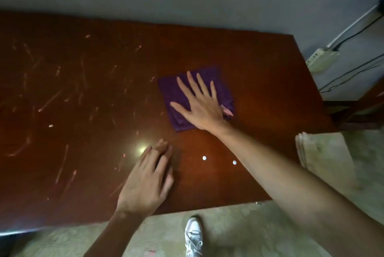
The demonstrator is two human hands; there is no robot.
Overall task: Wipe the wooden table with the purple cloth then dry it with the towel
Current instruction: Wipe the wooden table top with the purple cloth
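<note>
the purple cloth (220,88) lies folded into a rough square on the wooden table (259,82), in the right half of the top, nearer the far edge than the near edge. a small pink tag (227,111) shows at the right near corner of the cloth. the right hand (200,105) rests flat on top of the cloth, palm down; its fingers (192,82) are straight and spread apart, pointing toward the far edge of the table, with the thumb stretched out to the left across the cloth. the heel of the right hand sits at the near edge of the cloth, and the forearm runs back over the near right corner of the table. the left hand (147,179) lies palm down on the bare table top, nearer than the cloth and to its left, apart from it; its fingers are straight and held close together, and it grips nothing. a bright light reflection (142,149) shows on the table just beyond the left fingertips. pale scratch marks (49,101) cover the left half of the table top. two small white dots (204,158) sit on the table between the two arms. past the right edge of the table, a folded pale towel (324,152) lies well apart from the cloth. farther back on that side, a white power strip (320,57) with cables lies on the floor. below the near edge of the table, a white sneaker (193,236) stands on the pale floor (239,227).
</note>
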